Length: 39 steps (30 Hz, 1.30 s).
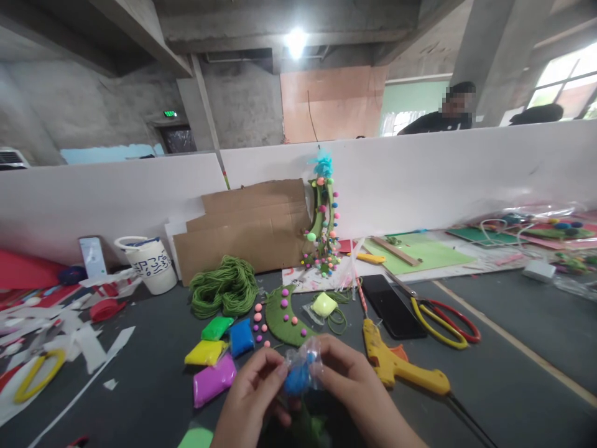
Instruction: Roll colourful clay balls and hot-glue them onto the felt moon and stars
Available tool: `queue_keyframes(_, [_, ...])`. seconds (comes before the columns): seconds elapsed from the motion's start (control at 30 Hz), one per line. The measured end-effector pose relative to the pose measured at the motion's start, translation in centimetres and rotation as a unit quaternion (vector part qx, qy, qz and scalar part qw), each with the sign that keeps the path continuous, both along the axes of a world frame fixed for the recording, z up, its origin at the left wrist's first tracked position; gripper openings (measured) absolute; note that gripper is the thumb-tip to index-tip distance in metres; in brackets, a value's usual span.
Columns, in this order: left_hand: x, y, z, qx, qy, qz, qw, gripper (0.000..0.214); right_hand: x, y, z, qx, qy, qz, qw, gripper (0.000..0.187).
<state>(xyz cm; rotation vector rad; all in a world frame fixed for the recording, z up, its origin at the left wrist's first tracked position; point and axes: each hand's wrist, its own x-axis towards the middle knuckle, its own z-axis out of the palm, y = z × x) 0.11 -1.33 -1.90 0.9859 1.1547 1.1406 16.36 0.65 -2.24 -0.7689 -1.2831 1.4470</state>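
Observation:
Between my fingertips is a small clear plastic packet of blue clay (pixel 296 378), its film crumpled at the top. My left hand (pixel 261 389) pinches its left side and my right hand (pixel 342 379) pinches its right side. Just beyond them lies a green crescent (pixel 280 323) dotted with purple and pink balls. Loose pink and purple balls (pixel 258 317) sit along its left edge. Packets of green (pixel 216 328), blue (pixel 241 337), yellow (pixel 205 353) and purple clay (pixel 214 381) lie left of my hands. A pale yellow clay lump (pixel 323 304) rests on opened film behind the crescent.
A yellow glue gun (pixel 405 367), a black phone (pixel 393 306) and red-and-yellow-handled scissors (pixel 443 320) lie to the right. Green yarn (pixel 224 286), cardboard (pixel 242 236) and a decorated crescent ornament (pixel 323 218) are behind. Paper scraps (pixel 88 345) and a white bucket (pixel 156 267) occupy the left.

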Motion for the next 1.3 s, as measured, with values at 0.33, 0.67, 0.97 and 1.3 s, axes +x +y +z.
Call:
queue_keyframes(0.33, [0.7,-0.1,1.1,-0.024,-0.073,0.082,0.994,0.033,-0.1,0.2,-0.5,-0.054,0.031,-0.025,0.998,0.016])
queue_keyframes(0.67, [0.1,0.2,-1.1,0.022,0.097,0.114,0.989,0.039,-0.5,-0.2,-0.9,0.08,-0.152,-0.044,0.984,0.013])
queue_keyframes(0.97, [-0.1,-0.4,0.0,0.313,0.306,0.194,0.878,0.012,-0.4,-0.4,-0.9,0.145,-0.199,-0.084,0.966,0.015])
queue_keyframes(1.3, [-0.1,-1.1,-0.8,0.388,0.439,0.067,0.807,0.012,-1.0,-1.7,-1.4,0.259,-0.282,-0.081,0.92,0.034])
